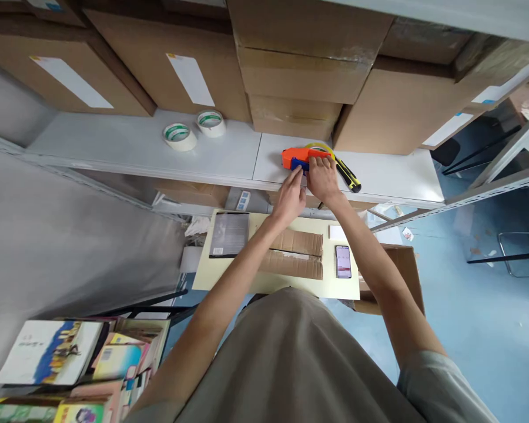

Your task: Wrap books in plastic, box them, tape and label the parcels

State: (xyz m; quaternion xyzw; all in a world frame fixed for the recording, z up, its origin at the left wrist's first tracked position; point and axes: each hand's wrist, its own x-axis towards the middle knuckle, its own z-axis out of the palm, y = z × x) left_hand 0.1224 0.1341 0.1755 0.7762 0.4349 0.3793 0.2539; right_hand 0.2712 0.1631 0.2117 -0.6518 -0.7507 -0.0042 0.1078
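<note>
On the front part of the white shelf lies an orange and blue tape dispenser. My right hand is closed over its right end, with the fingers wrapped down on it. Reaching in from the left, my left hand has its fingers stretched out, and the fingertips touch the blue part. A yellow ring, which looks like a tape roll, shows behind my right hand. Just right of that hand lies a black and yellow utility knife. The underside of the dispenser is hidden.
Two tape rolls sit left on the shelf, before large cardboard boxes. Below, a pale tabletop bears flattened cardboard, a grey packet and a phone. Books are stacked lower left; an open carton stands right.
</note>
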